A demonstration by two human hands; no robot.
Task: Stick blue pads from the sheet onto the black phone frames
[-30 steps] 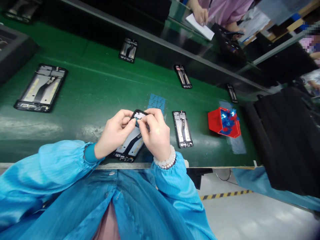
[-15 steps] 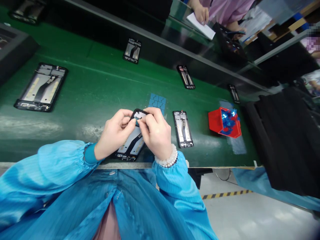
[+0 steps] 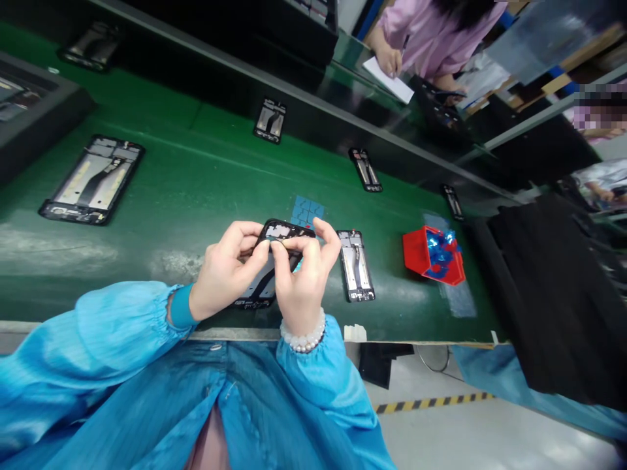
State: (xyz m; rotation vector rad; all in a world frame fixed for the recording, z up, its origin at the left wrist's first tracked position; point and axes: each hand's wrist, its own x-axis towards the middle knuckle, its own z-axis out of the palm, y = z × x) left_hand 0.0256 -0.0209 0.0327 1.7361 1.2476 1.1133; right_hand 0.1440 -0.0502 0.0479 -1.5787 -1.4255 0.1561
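A black phone frame (image 3: 280,234) is held up over the near edge of the green belt (image 3: 196,183). My left hand (image 3: 226,271) grips its left side with curled fingers. My right hand (image 3: 302,277) grips the right side, thumb and forefinger pinched on the frame's top end near the camera cut-out. A sheet of blue square stickers (image 3: 306,210) lies just behind the frame. Both sleeves are blue, and a pearl bracelet (image 3: 302,341) sits on the right wrist.
A second phone frame (image 3: 356,265) lies right of my hands, and a red bin (image 3: 427,254) holds blue film scraps. More frames lie at the left (image 3: 92,179) and along the far side (image 3: 270,121). A person in pink (image 3: 421,32) works across the line.
The frame has been lifted and tilted more upright. My right hand has turned, its fingers spreading over the frame's right edge. The view has shifted slightly.
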